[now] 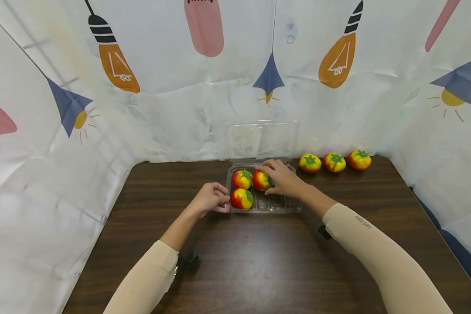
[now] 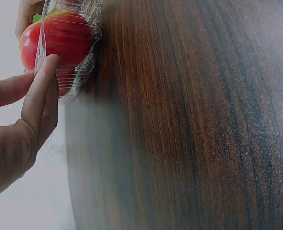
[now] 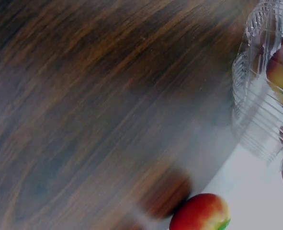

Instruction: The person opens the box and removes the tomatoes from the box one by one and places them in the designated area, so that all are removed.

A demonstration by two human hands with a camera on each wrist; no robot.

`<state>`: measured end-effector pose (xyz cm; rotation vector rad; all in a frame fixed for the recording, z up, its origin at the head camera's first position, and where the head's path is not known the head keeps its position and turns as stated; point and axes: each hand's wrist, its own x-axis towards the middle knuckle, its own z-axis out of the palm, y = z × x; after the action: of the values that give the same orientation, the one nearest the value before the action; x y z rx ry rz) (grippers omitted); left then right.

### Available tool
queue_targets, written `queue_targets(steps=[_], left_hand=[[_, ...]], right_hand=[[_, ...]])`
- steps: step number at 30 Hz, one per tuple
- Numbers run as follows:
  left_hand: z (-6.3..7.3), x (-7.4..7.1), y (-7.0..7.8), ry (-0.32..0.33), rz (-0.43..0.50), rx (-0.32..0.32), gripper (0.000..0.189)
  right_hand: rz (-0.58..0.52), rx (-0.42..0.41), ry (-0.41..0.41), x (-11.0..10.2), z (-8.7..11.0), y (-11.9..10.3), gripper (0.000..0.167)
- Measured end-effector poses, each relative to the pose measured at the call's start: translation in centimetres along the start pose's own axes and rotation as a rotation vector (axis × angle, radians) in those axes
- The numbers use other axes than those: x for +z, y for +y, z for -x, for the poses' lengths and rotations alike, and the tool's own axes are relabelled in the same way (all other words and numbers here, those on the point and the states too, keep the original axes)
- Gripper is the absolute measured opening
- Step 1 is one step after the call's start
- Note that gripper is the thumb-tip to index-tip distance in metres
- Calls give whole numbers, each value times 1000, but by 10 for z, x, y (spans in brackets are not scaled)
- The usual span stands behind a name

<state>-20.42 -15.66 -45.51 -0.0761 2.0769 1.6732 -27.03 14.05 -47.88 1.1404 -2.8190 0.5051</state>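
A clear plastic clamshell container (image 1: 276, 209) lies with its lid (image 1: 261, 139) raised at the back of the table. My left hand (image 1: 210, 198) pinches its left rim between thumb and fingers; the left wrist view shows this hand (image 2: 24, 112) up close. Inside the left half sit two red-and-yellow fruits with green leafy tops, a rear fruit (image 1: 241, 179) and a front fruit (image 1: 241, 199). My right hand (image 1: 284, 178) reaches into the container and holds a third fruit (image 1: 261, 180) beside the rear one, its fingers and thumb around it.
Three more such fruits stand in a row right of the container: a near-left one (image 1: 310, 162), a middle one (image 1: 334, 162) and a right one (image 1: 359, 160). Behind the dark wooden table (image 1: 243, 261) hangs a printed white cloth (image 1: 172, 117).
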Motion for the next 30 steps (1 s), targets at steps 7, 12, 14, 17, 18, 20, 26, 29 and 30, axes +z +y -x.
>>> queue_targets(steps=[7,12,14,17,18,20,26,29,30], left_hand=[[-1,-1,-2,1,-1,6,27],[-1,0,-2,1,0,4,25],[0,0,-2,-3,-2,9,25],[0,0,-2,-9,1,15,25],[0,0,-2,-9,2,17,25],[0,-1,-1,-9,4,19,25],[0,0,-1,-8,6,8,25],[0,0,-1,-8,11,5,25],[0,0,0,-8,13,5,25]], right_hand=[[15,22,6,0,-3,-4,89],[13,27,8,-1,-3,-4,87],[8,31,7,-1,-2,-5,86],[-5,41,6,-3,0,-6,86],[-15,46,5,-3,0,-6,85],[-37,50,10,-5,1,-7,85],[-108,58,51,-12,3,-11,82],[-138,76,65,-17,5,-13,81],[-144,84,67,-19,6,-14,80]])
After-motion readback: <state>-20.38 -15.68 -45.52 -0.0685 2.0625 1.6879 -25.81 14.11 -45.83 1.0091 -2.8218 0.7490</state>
